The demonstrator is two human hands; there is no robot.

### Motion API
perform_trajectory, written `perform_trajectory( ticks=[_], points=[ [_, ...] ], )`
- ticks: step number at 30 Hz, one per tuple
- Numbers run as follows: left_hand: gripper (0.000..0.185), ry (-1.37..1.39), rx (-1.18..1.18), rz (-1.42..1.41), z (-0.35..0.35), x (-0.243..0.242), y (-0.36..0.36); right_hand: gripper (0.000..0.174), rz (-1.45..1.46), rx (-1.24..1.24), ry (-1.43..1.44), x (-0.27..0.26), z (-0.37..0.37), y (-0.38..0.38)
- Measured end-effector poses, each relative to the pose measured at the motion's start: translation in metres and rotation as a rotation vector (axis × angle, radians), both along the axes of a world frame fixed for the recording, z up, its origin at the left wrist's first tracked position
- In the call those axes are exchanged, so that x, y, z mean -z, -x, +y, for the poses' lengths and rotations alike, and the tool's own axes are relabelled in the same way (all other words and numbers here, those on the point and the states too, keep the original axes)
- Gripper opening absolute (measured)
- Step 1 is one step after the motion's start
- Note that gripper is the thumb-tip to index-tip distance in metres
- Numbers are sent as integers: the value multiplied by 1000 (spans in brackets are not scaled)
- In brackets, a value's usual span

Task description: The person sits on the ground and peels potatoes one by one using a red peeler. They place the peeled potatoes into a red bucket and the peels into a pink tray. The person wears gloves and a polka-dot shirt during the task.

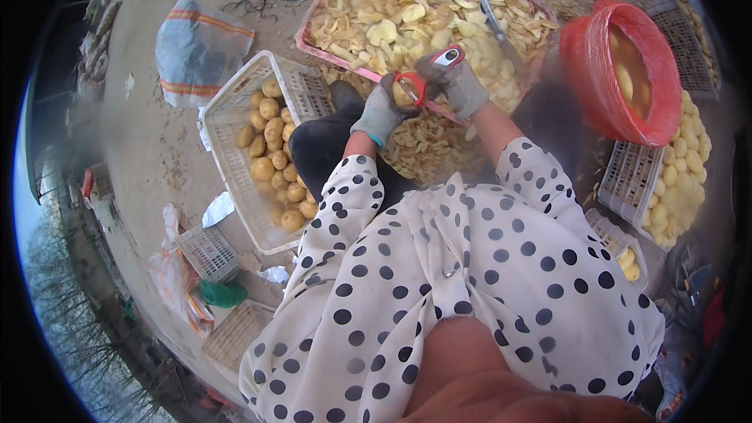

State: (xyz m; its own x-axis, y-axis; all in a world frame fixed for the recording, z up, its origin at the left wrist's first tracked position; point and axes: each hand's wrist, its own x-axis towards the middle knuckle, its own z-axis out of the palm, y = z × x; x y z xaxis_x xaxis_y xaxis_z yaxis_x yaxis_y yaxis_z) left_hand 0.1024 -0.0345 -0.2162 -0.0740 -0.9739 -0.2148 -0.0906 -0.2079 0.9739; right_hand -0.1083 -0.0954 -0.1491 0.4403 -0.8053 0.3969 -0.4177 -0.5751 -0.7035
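Note:
My left hand [380, 110], in a grey work glove, grips a potato [402, 94] above the near edge of a pink tray [311, 50]. In my right hand [463, 85], gloved too, is a red-handled vegetable peeler [418, 86]. Its head lies against the potato, and the butt of its handle [449, 57] sticks out of my fist. Potato peelings [382, 6] heap up in the tray. More peelings [435, 144] lie between my legs. To my left stands a white plastic crate [226, 158] of unpeeled potatoes [273, 129].
A red bag-lined container [587, 76] holds murky water with a pale potato in it. Peeled potatoes [675, 170] fill a crate [631, 179] at right. A metal blade [489, 14] rests on the peelings. Left are a woven sack [200, 50] and a small crate [208, 252].

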Motion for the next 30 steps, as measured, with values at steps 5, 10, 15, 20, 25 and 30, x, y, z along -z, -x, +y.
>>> perform_trajectory(
  ticks=[5,10,15,20,25,30],
  points=[
    [85,-109,228,-335,-2,-74,3,31,-530,389,-1220,12,-26,22],
    [73,-109,216,-44,-9,-14,-8,60,-189,-134,-840,11,-9,20],
    [64,-7,227,9,-13,-24,-9,60,65,-30,-872,63,-29,31],
    [66,-250,171,-108,-9,-65,-1,24,-477,273,-1079,-14,-14,21],
    [70,19,272,-492,-11,-68,5,20,-380,-52,-231,-14,-3,-26],
    [75,28,210,-264,-8,-39,-2,30,-525,164,-870,29,-30,22]
  ],
)
